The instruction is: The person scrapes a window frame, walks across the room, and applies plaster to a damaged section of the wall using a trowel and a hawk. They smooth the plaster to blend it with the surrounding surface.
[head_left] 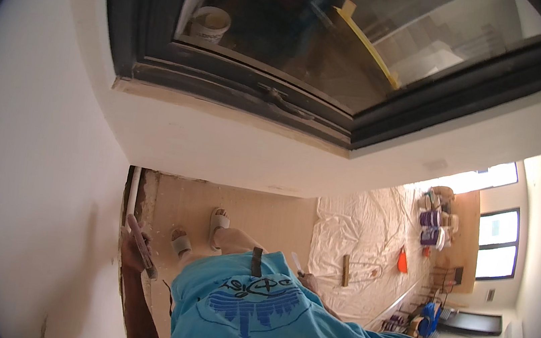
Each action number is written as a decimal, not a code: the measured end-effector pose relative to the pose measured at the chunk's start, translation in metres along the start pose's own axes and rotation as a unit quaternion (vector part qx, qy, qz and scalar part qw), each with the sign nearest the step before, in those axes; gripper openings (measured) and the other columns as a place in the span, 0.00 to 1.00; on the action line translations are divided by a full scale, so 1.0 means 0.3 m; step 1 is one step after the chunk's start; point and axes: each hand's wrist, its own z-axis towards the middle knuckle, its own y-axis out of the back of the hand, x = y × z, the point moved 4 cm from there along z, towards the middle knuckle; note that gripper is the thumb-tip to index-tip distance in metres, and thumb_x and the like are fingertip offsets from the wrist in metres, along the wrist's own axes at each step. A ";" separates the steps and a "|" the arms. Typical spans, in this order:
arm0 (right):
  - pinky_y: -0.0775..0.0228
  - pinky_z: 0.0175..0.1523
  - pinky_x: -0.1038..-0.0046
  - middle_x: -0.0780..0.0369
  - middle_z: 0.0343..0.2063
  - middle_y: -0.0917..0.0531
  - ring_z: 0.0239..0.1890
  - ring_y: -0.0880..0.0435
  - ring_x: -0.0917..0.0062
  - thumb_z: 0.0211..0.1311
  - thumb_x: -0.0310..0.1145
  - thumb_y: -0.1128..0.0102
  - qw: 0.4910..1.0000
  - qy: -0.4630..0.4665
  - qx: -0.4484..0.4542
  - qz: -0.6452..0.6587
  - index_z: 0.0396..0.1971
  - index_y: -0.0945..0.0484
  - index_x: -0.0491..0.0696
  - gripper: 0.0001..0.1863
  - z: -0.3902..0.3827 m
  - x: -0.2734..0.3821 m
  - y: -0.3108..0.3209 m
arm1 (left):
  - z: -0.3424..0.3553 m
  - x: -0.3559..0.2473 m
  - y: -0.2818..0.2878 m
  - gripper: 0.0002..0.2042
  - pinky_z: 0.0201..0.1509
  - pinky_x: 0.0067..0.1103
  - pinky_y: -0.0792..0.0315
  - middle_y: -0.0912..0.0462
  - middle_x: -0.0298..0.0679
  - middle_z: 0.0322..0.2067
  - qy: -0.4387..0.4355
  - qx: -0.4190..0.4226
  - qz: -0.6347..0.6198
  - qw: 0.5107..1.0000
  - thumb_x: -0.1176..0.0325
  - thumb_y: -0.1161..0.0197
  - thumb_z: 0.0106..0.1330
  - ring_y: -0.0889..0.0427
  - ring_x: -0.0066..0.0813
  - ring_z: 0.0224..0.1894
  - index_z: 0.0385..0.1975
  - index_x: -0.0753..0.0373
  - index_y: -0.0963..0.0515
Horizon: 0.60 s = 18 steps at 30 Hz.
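My left hand hangs low beside the white wall at the left, closed on a long, pinkish flat tool, which I cannot make out exactly. My right hand is by my right hip, closed on a slim, light-coloured blade tool, perhaps a scraper, partly hidden by my blue shirt. Above me is a dark window frame with a latch, set over a white wall below its sill. My sandalled feet stand on a pale floor.
A white pipe runs along the left floor edge. A wrinkled drop sheet covers the floor to the right, with an orange object on it. Several buckets, a wooden board and a black trough-like item lie beyond.
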 end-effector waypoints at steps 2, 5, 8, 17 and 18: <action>0.27 0.33 0.62 0.54 0.25 0.16 0.30 0.15 0.66 0.55 0.43 0.34 1.000 -0.018 -0.002 0.011 0.35 0.15 0.41 0.19 -0.031 0.001 0.008 | 0.018 0.000 -0.018 0.39 0.17 0.22 0.26 0.19 0.38 0.29 0.002 0.042 0.001 0.999 0.30 0.56 0.69 0.23 0.26 0.17 0.64 0.59 0.35; 0.28 0.29 0.64 0.56 0.23 0.17 0.26 0.16 0.69 0.54 0.42 0.34 0.999 -0.049 -0.002 0.023 0.35 0.15 0.42 0.17 -0.064 -0.001 0.016 | 0.032 -0.012 -0.032 0.41 0.18 0.22 0.24 0.19 0.40 0.30 0.005 0.066 0.018 0.998 0.29 0.55 0.68 0.22 0.26 0.17 0.67 0.60 0.37; 0.29 0.26 0.66 0.59 0.22 0.19 0.23 0.18 0.73 0.54 0.42 0.34 0.996 -0.076 0.002 0.048 0.35 0.15 0.44 0.16 -0.069 -0.004 0.015 | 0.012 -0.026 -0.095 0.43 0.18 0.23 0.23 0.18 0.42 0.30 0.018 0.031 -0.006 0.999 0.28 0.55 0.67 0.22 0.27 0.18 0.68 0.60 0.39; 0.31 0.21 0.70 0.64 0.18 0.24 0.17 0.24 0.77 0.53 0.37 0.33 0.961 -0.110 0.045 0.251 0.31 0.21 0.44 0.12 -0.044 -0.148 -0.060 | 0.068 0.044 -0.047 0.35 0.21 0.25 0.22 0.18 0.41 0.31 0.057 0.012 0.042 0.997 0.37 0.54 0.73 0.19 0.30 0.23 0.68 0.62 0.37; 0.31 0.21 0.69 0.64 0.18 0.23 0.17 0.23 0.76 0.53 0.37 0.33 0.960 -0.120 0.048 0.250 0.31 0.21 0.44 0.12 -0.040 -0.179 -0.074 | 0.066 0.054 -0.053 0.34 0.23 0.26 0.22 0.18 0.41 0.31 0.058 0.025 0.052 0.997 0.39 0.54 0.74 0.19 0.29 0.24 0.67 0.62 0.37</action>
